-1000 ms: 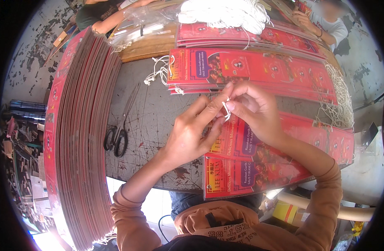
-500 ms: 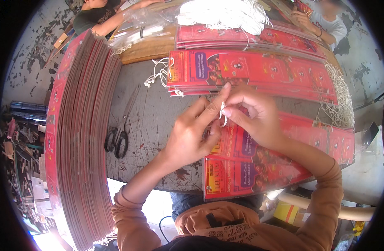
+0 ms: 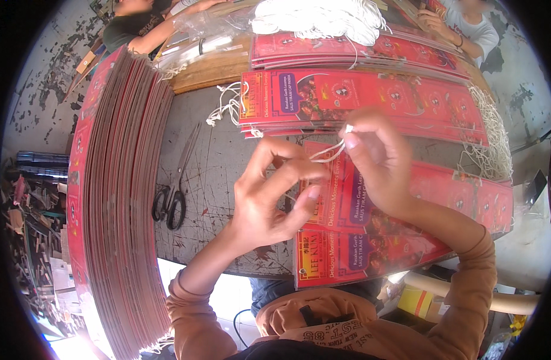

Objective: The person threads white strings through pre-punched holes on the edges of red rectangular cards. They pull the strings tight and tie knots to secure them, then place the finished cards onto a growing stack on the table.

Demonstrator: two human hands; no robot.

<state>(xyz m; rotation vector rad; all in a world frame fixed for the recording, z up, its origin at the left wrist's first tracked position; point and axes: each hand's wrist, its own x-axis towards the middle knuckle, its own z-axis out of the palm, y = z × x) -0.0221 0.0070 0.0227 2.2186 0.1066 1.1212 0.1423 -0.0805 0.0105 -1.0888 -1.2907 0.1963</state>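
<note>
My left hand [image 3: 274, 192] and my right hand [image 3: 377, 162] meet over a long red printed card [image 3: 359, 252] that lies on the dark table [image 3: 215, 168]. Both pinch a short white string [image 3: 326, 153] between thumb and fingers; the right hand pulls its end up near the card's upper part. The string runs between the two hands, slightly slack.
A tall stack of red cards [image 3: 113, 198] stands along the left. More red card piles [image 3: 359, 96] lie beyond my hands, with a bundle of white string [image 3: 317, 18] behind. Black scissors [image 3: 170, 201] rest on the table. Two other people sit at the far side.
My hands have drawn slightly apart, the right one lifting the string's end upward while the left keeps hold of the other part.
</note>
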